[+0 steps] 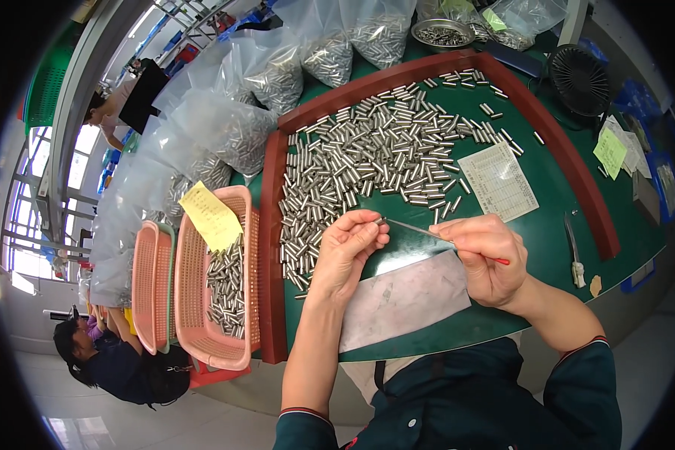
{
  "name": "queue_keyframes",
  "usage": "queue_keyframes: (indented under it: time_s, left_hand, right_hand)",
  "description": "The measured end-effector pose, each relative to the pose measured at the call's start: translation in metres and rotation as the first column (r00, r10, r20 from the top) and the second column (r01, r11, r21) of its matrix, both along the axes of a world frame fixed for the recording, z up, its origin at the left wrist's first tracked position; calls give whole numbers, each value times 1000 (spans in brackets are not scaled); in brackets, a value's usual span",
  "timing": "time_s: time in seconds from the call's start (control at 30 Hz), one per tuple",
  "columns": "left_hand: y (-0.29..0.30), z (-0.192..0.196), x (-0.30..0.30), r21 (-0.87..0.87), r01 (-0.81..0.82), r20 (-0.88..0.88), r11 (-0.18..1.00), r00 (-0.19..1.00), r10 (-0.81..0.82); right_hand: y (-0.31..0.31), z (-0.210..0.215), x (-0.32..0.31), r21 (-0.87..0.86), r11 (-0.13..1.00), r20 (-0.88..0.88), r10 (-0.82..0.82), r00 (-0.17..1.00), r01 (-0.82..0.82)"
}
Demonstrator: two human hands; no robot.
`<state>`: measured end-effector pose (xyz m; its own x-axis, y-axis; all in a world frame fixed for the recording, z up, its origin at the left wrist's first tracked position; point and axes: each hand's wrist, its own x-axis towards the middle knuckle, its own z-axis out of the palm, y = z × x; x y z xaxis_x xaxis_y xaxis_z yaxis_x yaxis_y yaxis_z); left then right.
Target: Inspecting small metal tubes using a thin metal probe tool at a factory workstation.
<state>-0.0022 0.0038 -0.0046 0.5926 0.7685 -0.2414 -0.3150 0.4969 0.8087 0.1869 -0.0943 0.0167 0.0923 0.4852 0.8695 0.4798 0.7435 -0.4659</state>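
Observation:
My left hand (346, 251) pinches a small metal cylinder (381, 221), mostly hidden by the fingertips. From the right, a thin metal rod tool with a red end (420, 229) runs to that piece, its tip at or near the cylinder's end. My right hand (491, 259) is closed around the tool, and the red end pokes out beside the palm. Beyond both hands spreads a large pile of short shiny metal cylinders (375, 150) on the green table top (547, 247). A stained whitish cloth or sheet (405, 300) lies under the hands.
A dark red raised border (274, 247) rims the work area. Left of it stand a pink basket (191, 330) part-filled with cylinders and another pink basket (151, 285). Filled clear bags (274, 67) line the back. A printed card (499, 184), tweezers (572, 240) and a black fan (577, 79) are rightward.

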Motion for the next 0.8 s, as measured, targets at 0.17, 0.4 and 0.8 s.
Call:
queue_keyframes:
  time_s: [0.17,0.4,0.8]
  left_hand:
    - [0,-1,-1,-1,18,-3,1000,1000,-18]
    - [0,-1,1,9,35,-13,999,999,-35]
    - [-6,1,4,222,20,-144,975,990,13]
  right_hand:
    - [1,-1,-1,18,1000,12,-11,1000,11]
    - [-3,2,0,-62,998,56,22,998,-19]
    - [3,2,-2,10,999,129,-49,990,48]
